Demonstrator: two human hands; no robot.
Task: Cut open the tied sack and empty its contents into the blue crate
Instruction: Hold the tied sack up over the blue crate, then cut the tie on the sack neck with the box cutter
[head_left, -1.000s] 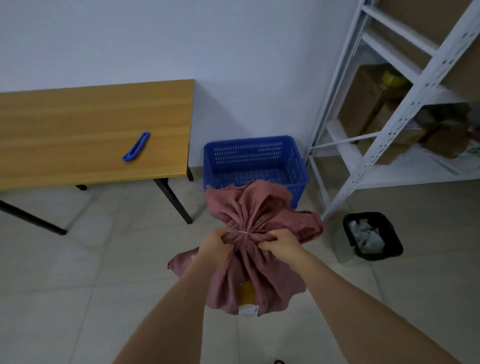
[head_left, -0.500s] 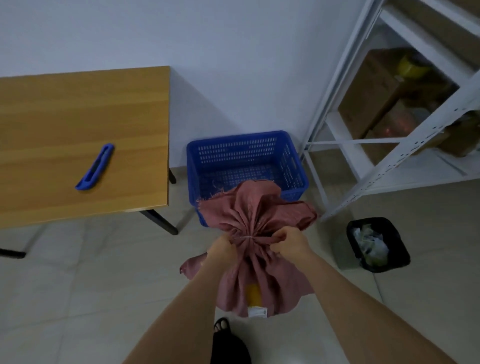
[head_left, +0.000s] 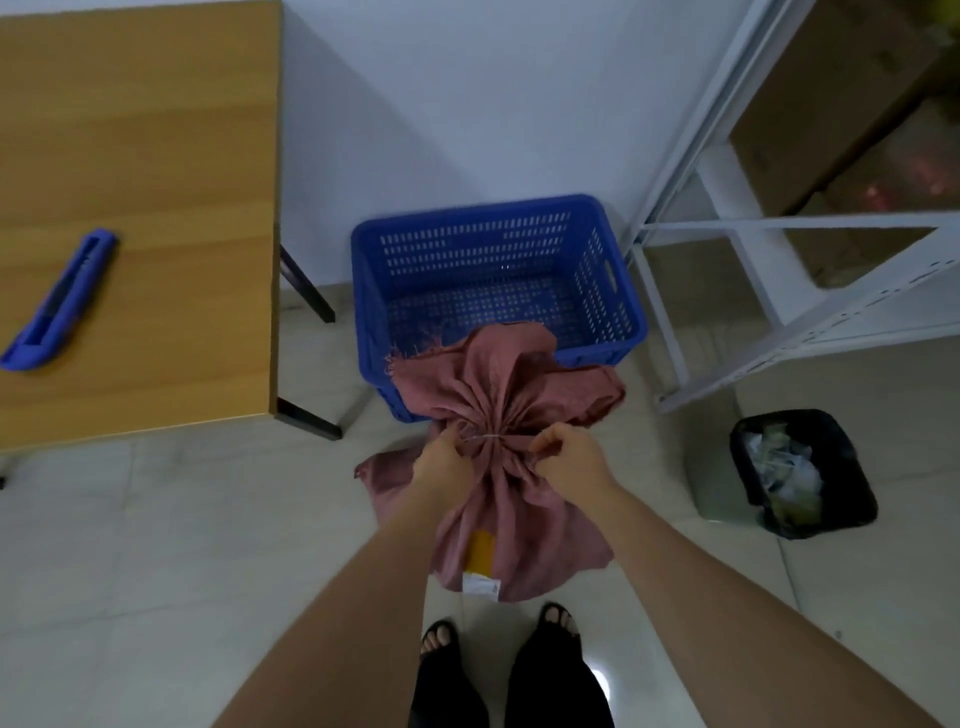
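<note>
Sack (head_left: 498, 467) neck pinched by left hand (head_left: 441, 460) and right hand (head_left: 569, 457) fingers; fingertips buried in folds, contents hidden; crate (head_left: 498, 291) beyond.

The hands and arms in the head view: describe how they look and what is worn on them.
Both arms are bare along their whole visible length, with no sleeves in the frame. The left hand and the right hand wear no gloves. No watch, bracelet or ring shows on the wrists or fingers, though the dim picture could hide a thin band. No markings are visible.
</note>
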